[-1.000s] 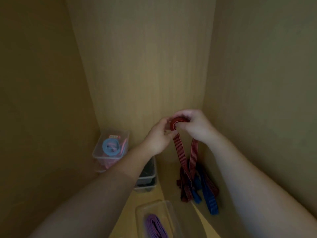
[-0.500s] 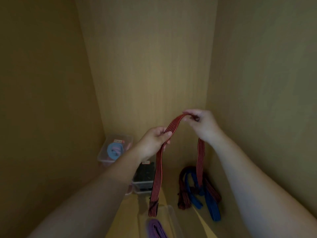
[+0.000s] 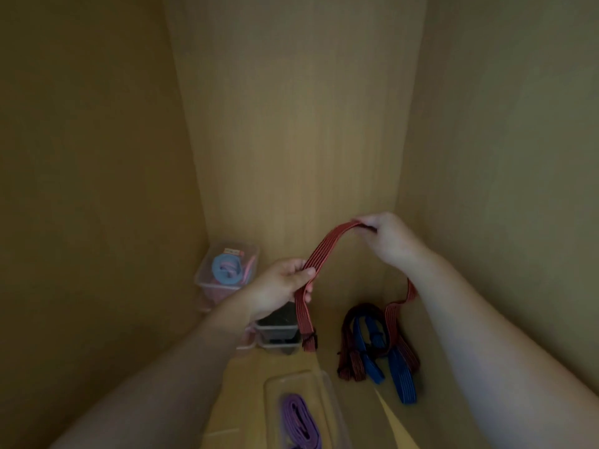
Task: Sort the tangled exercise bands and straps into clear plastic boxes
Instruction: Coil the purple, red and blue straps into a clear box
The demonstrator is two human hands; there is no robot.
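Hoisted higher, red strap (image 3: 327, 242) arches from gripping left hand (image 3: 281, 288) up to pinching right hand (image 3: 390, 238).

One camera only — it sits on the person's head and looks forward and down into the corner of a wooden cupboard (image 3: 291, 124). The lens is wide and quite near: both forearms enter from the bottom edge, the left hand (image 3: 278, 286) and right hand (image 3: 389, 241) hold the red strap (image 3: 327, 243) near mid-frame, and a clear box (image 3: 293, 374) is cut by the lower border.
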